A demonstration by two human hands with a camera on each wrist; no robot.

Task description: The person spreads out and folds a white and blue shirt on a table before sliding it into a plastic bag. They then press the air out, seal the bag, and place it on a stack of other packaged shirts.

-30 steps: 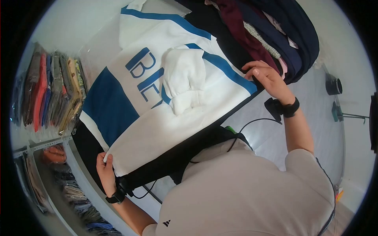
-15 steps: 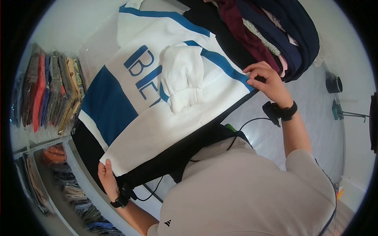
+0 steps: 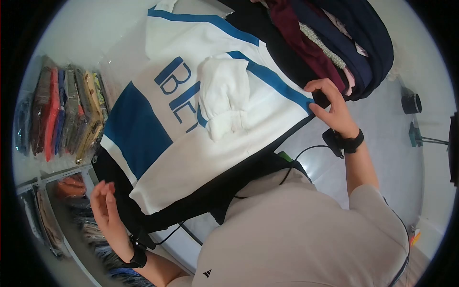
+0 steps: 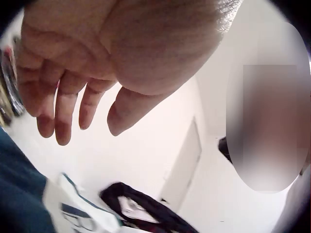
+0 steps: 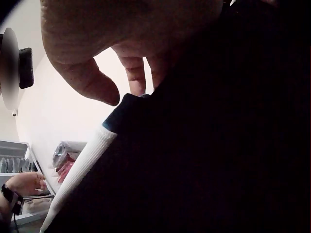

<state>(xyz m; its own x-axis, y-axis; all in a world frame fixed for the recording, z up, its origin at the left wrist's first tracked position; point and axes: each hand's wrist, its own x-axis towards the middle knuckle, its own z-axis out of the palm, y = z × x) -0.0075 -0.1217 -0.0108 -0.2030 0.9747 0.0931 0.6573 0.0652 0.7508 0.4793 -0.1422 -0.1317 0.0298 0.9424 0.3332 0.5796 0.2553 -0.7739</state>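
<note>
A white sweatshirt [image 3: 210, 158] with blue bands and blue lettering lies on a black surface, one sleeve [image 3: 224, 91] folded over its front. Off the garment's lower left corner, the left hand [image 3: 111, 222] is raised with loosely bent fingers, holding nothing; the left wrist view shows the bare palm [image 4: 121, 53]. At the right corner, the right hand [image 3: 334, 109] has its thumb and fingers spread at the blue-banded edge. In the right wrist view the thumb of the right hand [image 5: 116, 53] is beside the blue corner [image 5: 119, 114]; whether it touches is unclear.
Dark blue and maroon garments [image 3: 344, 43] are heaped at the upper right. Bagged clothes [image 3: 64, 112] stand in a row at the left, above a shelf frame [image 3: 62, 175] with more packs. A cable [image 3: 306, 150] runs near the person's body.
The left hand has let go of the lower left corner and moved left, away from the cloth. The right hand stays at the right corner, its thumb and fingers now wider apart.
</note>
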